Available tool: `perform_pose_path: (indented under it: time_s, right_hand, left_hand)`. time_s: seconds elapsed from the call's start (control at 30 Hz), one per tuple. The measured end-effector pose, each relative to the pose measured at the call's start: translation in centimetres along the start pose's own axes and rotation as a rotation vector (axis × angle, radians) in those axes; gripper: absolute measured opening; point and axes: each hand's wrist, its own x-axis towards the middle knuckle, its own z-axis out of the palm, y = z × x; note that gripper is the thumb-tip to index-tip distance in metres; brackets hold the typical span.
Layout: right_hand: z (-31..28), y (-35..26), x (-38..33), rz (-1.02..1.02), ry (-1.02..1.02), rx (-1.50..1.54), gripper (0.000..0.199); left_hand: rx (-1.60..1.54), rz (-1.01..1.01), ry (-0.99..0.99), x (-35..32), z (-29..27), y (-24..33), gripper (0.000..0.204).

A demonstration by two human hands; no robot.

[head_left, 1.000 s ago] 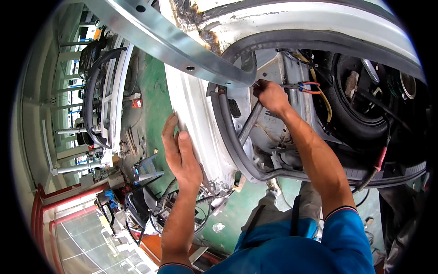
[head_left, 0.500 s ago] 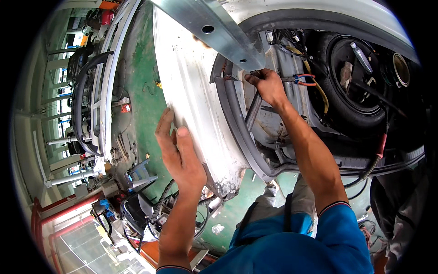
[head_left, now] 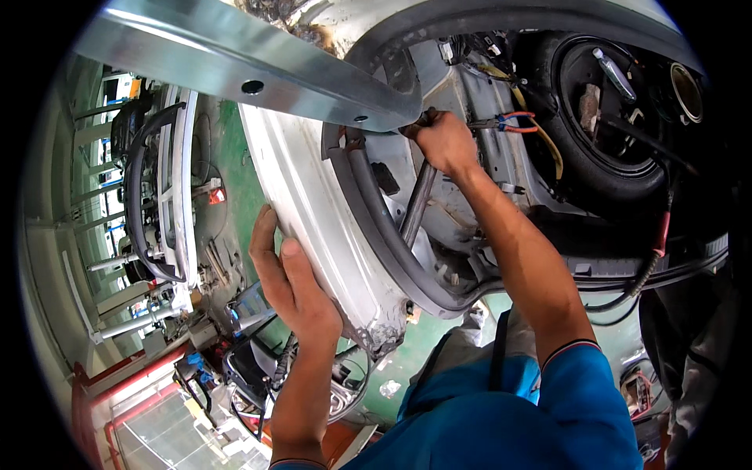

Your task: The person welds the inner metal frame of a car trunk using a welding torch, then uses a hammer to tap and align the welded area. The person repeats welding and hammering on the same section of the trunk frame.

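Observation:
My right hand [head_left: 445,142] is closed around the upper end of a dark metal bar [head_left: 420,202], inside the open rear of a car body. The bar slants down to the left, and its gripped end is hidden by my fingers. A silver metal beam [head_left: 305,92] with round holes reaches from the upper left to my right knuckles; whether they touch, I cannot tell. Beside the hand lie pliers [head_left: 513,121] with red-and-blue handles. My left hand [head_left: 296,286], fingers stretched and apart, rests at the outer edge of the white body panel [head_left: 309,204].
Black rubber weatherstrip [head_left: 384,211] rims the opening. A spare wheel [head_left: 560,164] sits in the trunk at the right, with a cable [head_left: 662,227] crossing it. Bumper parts [head_left: 160,188] stand at the far left. A person's dark trousers [head_left: 681,337] show at the lower right.
The silver beam lies at a flatter angle and spans further left. The whole view has shifted slightly, showing more of the bar. Both hands keep their poses.

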Motion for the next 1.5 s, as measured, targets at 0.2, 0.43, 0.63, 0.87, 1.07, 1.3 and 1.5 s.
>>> perform_pose_path:
  time_s: [0.2,0.43,0.63,0.87,1.07,1.3,1.5]
  right_hand:
    - [0.6,1.0,0.4,0.018,-0.051,0.063,0.043]
    - [1.4,2.0,1.1,-0.007,-0.082,0.144,0.043]
    - [0.8,0.9,1.3,-0.007,-0.017,-0.034,0.048]
    - [0.4,0.1,0.5,0.063,-0.078,-0.098,0.052]
    - [2.1,2.0,2.0,-0.01,-0.053,0.115,0.049]
    - [2.4,2.2,2.4,-0.013,-0.059,0.112,0.046]
    - [0.8,-0.6,0.5,-0.009,0.019,-0.106,0.045]
  left_hand:
    - [-0.009,0.011,-0.023,-0.1,-0.2,-0.5,0.05]
    - [0.013,0.005,-0.037,0.0,-0.3,-0.1,0.049]
    - [-0.02,0.043,-0.069,0.3,-0.4,-0.5,0.052]
    - [-0.099,0.092,-0.157,1.1,-0.7,-1.9,0.061]
    - [-0.118,0.094,-0.157,1.3,-0.7,-1.6,0.063]
    - [-0.104,0.077,-0.144,1.3,-0.7,-1.8,0.063]
    - [-0.068,0.069,-0.11,1.3,-0.5,-2.2,0.061]
